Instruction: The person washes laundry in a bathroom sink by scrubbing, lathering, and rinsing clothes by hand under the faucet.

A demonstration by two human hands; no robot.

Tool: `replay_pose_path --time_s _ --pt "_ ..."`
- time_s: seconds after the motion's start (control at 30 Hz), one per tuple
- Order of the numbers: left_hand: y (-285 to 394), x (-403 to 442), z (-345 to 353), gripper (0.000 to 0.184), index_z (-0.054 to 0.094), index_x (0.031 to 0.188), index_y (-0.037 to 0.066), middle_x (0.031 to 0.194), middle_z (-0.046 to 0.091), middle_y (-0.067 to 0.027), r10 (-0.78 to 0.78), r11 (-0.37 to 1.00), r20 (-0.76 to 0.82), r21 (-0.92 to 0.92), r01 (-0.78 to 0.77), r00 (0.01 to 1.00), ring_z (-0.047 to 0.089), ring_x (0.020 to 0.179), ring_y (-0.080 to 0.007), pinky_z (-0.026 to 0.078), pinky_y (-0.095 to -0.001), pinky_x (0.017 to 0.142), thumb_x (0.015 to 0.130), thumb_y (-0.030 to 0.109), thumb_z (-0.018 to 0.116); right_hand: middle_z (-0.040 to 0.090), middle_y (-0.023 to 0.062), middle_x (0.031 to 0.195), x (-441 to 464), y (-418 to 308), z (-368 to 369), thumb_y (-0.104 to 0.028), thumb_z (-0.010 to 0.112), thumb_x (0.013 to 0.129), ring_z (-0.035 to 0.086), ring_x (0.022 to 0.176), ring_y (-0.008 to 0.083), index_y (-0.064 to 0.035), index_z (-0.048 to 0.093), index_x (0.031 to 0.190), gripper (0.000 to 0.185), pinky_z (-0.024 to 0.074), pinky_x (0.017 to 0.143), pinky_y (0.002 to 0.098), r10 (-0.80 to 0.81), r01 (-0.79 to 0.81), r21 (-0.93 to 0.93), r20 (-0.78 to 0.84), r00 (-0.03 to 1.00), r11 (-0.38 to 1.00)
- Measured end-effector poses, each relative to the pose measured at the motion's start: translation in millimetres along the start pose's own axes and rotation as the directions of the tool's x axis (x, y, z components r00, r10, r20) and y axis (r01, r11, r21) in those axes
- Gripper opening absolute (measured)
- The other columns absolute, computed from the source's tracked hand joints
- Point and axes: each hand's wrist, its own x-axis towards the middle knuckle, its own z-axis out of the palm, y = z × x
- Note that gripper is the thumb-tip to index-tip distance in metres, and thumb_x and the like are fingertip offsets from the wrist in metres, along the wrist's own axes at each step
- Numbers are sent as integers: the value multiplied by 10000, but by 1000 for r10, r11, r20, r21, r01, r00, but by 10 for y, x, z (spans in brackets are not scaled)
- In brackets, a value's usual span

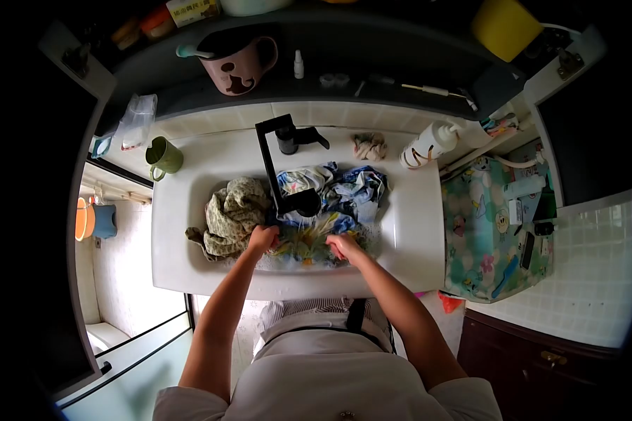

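Both hands are down in a white sink (172,231) among wet laundry. My left hand (263,238) is closed on a yellow, green and blue patterned cloth (305,242) lying in sudsy water. On the other side of that cloth, my right hand (341,245) grips it too, with the fingers curled in. A tan patterned garment (235,214) is bunched beside my left hand. Behind the cloth lies a blue and white garment (358,191). The black faucet (268,165) reaches over the laundry, its head hiding part of it.
A green cup (164,158) stands on the sink's left rim. At the back right are a crumpled cloth (369,146) and a white pump bottle (430,144). A shelf (295,95) overhangs the sink, holding a pink mug (239,67). Right of the sink, a patterned cover (470,238) bears combs and bottles.
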Motion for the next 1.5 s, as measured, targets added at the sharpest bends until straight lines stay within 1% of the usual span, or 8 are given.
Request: replay_pose_path --time_s 0.3,0.63,0.83,0.93,0.97,1.07,1.3,1.5 --pt "-33 204 221 291 519 481 24 418 482 -96 -250 912 350 399 98 903 460 330 -188 340 -296 329 689 224 489 358 34 365 294 -223 -172 -224 475 677 322 286 138 -109 362 431 294 214 297 270 114 -33 345 -215 970 938" --pt "-357 678 432 338 525 457 60 434 491 -106 -386 892 229 340 299 893 499 373 -194 376 -326 363 702 290 495 503 122 494 619 -241 -211 -225 434 659 519 367 246 -39 449 592 199 336 279 289 311 -232 246 -362 879 941" --pt "-202 284 480 306 601 581 81 550 551 -111 80 725 -85 689 1 993 558 531 -239 437 -357 526 667 371 560 516 94 500 493 -202 -198 -266 455 697 516 375 218 -16 498 624 264 365 302 279 299 -226 254 -305 904 941" --pt "46 -9 452 328 635 751 95 732 585 -140 368 596 5 766 -240 930 567 734 -285 458 -390 659 674 406 567 544 102 551 359 -231 -96 -332 441 745 562 472 236 -46 504 609 324 421 445 348 -139 13 -323 -372 918 946" --pt "46 -57 444 385 623 815 74 805 588 -141 495 532 73 763 -368 866 559 801 -289 454 -385 690 669 426 575 556 121 625 220 -331 -41 -429 497 748 574 592 267 -39 519 694 394 437 542 364 -513 25 -740 -441 737 672" --pt "121 -305 485 588 545 968 13 948 552 -159 624 418 143 769 -483 768 500 940 -315 424 -381 771 641 500 593 550 171 892 40 -640 -19 -497 610 660 551 793 323 -28 452 943 570 435 629 405 -650 63 -921 -222 727 385" --pt "386 -375 600 458 614 810 27 839 605 -134 183 262 422 849 -458 888 573 809 -290 449 -376 692 702 467 547 601 149 804 170 -403 135 -382 564 726 585 768 305 -38 579 818 356 463 645 395 -397 -7 -990 -64 916 143" --pt "260 -634 600 339 631 691 125 695 609 -95 257 62 560 804 -592 787 589 671 -279 456 -388 595 748 421 475 590 139 671 -431 -226 289 -227 550 715 584 642 301 -58 584 675 177 460 593 419 -500 92 -988 17 866 125"
